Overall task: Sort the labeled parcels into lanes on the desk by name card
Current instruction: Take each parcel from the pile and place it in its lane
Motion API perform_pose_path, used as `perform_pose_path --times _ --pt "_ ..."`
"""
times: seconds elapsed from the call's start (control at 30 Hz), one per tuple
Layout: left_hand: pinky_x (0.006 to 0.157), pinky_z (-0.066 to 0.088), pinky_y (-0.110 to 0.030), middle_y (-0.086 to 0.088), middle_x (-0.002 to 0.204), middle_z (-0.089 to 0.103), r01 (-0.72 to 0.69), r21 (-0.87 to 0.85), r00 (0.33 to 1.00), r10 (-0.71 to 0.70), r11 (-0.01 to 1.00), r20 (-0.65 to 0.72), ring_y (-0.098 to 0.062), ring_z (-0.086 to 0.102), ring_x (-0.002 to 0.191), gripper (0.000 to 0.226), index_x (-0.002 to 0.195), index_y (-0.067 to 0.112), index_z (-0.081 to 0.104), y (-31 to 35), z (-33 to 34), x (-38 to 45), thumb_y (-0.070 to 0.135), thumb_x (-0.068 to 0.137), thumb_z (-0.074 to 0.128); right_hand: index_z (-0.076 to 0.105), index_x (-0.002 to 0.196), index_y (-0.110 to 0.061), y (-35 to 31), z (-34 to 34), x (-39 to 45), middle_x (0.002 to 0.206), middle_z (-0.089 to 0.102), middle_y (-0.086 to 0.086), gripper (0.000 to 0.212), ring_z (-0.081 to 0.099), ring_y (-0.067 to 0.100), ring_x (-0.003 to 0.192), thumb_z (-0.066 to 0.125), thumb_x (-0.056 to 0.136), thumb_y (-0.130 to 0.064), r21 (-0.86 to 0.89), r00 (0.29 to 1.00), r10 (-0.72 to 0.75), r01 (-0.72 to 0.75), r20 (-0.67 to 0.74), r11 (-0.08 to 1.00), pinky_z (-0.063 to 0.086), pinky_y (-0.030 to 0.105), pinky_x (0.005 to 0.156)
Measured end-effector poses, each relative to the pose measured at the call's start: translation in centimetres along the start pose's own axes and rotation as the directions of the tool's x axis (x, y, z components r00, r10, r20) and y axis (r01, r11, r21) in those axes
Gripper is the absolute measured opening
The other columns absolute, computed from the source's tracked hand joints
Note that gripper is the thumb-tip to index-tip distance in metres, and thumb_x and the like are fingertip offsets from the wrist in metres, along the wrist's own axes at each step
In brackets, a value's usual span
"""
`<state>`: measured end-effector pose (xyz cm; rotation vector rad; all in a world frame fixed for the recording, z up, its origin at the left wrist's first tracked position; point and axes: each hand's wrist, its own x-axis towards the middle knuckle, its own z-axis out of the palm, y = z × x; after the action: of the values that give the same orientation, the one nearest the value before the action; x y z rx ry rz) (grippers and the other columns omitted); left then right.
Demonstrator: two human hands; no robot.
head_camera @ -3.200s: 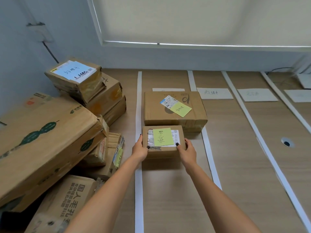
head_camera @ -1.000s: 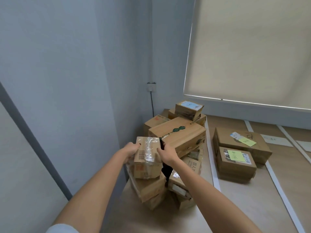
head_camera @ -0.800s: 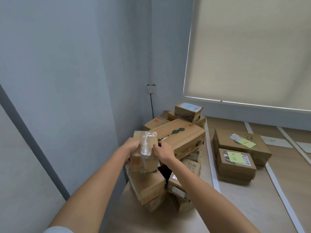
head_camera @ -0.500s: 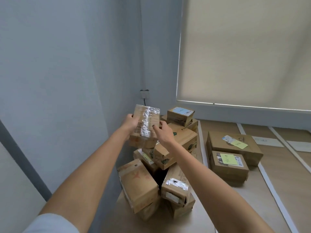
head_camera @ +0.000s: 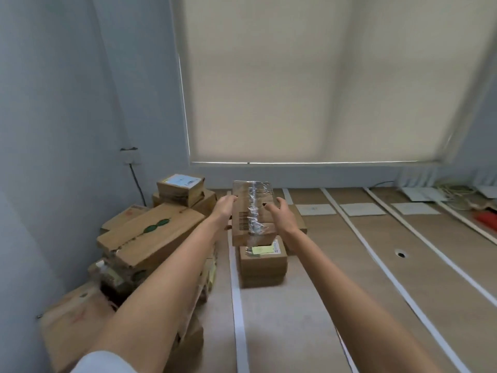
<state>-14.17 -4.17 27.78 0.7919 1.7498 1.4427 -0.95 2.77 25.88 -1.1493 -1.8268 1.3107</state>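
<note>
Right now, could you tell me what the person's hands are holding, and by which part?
Both hands hold a small brown cardboard parcel with clear tape by its long sides: left hand on one, right hand on the other.

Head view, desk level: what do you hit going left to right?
Unsorted parcel pile → left hand → taped parcel held up between both hands → right hand → name cards at the lanes' far end → round desk hole → red item at the edge.
</note>
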Motion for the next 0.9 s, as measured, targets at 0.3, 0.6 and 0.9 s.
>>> perform_pose_path --times 0.3,0.6,0.9 --pt "0.108 0.034 -0.050 -0.007 0.141 0.030 0.218 -0.045 0.969 -0.221 0.975 -0.109 -0.029 0.041 0.126 0.053 0.134 0.015 0.044 -5.1 13.9 1.1 0.049 0.094 0.036 0.053 0.116 -0.015 9.7 -9.8 1.4 0.109 0.059 0.008 0.049 0.056 0.025 0.100 0.044 0.081 -0.048 0.209 0.978 0.172 -0.194 0.116 0.959 0.047 0.049 0.097" --pt "0.068 0.040 -0.026 -0.011 0.116 0.043 0.143 0.085 0.969 -0.122 0.986 -0.215 -0.014 0.047 0.087 0.024 0.106 0.014 0.030 -6.8 19.3 1.3 0.027 0.095 0.047 0.058 0.107 -0.010 13.6 -12.4 2.4 0.117 0.051 0.011 0.045 0.056 0.027 0.104 0.047 0.087 -0.050 0.358 0.955 0.295 -0.279 0.010 0.891 0.049 0.047 0.093" --pt "0.095 0.048 -0.039 -0.004 0.129 0.051 -0.071 0.110 0.997 0.074 0.991 -0.021 -0.019 0.051 0.112 0.031 0.129 0.022 0.046 -5.3 21.9 0.6 0.023 0.099 0.037 0.045 0.118 -0.017 14.8 -15.1 2.9 0.114 0.059 0.007 0.053 0.060 0.023 0.100 0.071 0.078 -0.039 0.419 0.957 0.290 -0.256 -0.018 0.871 0.052 0.040 0.086"
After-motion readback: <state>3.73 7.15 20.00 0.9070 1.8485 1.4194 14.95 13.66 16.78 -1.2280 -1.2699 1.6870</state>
